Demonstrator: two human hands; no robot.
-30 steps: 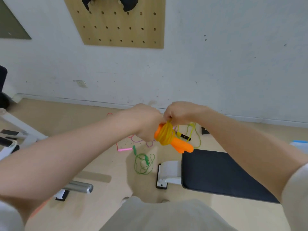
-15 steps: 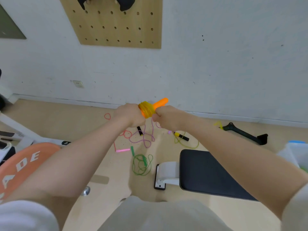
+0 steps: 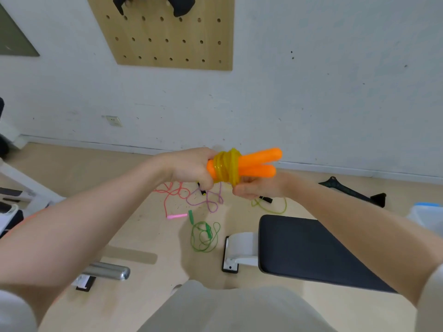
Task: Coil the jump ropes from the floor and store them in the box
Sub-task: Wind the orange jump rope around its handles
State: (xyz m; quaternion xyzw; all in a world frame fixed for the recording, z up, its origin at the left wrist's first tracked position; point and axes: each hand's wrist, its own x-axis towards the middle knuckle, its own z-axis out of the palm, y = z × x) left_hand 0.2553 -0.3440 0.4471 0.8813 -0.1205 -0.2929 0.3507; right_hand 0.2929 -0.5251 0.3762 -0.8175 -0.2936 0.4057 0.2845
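My left hand (image 3: 191, 166) grips the near ends of two orange jump-rope handles (image 3: 257, 162), which point right and are bound together by a yellow cord (image 3: 226, 167) wound round their middle. Just below the wound cord, my right hand (image 3: 257, 188) pinches the cord's underside. On the floor beyond lie a pink rope (image 3: 172, 200), a purple rope (image 3: 212, 200), a green rope (image 3: 203, 236) and a yellow-green rope (image 3: 275, 204) with black handles. The box (image 3: 426, 216), pale with a blue rim, shows at the right edge.
A black padded bench (image 3: 311, 248) on a white frame (image 3: 239, 250) stands front right. A chrome bar (image 3: 105, 271) lies front left, white equipment (image 3: 14, 178) at the left edge. A black tool (image 3: 352, 190) lies by the wall. A wooden pegboard (image 3: 167, 32) hangs above.
The bundle has turned so both orange handles now stick out to the right. My right hand dropped from beside the wound cord to under it. The view shifted slightly.
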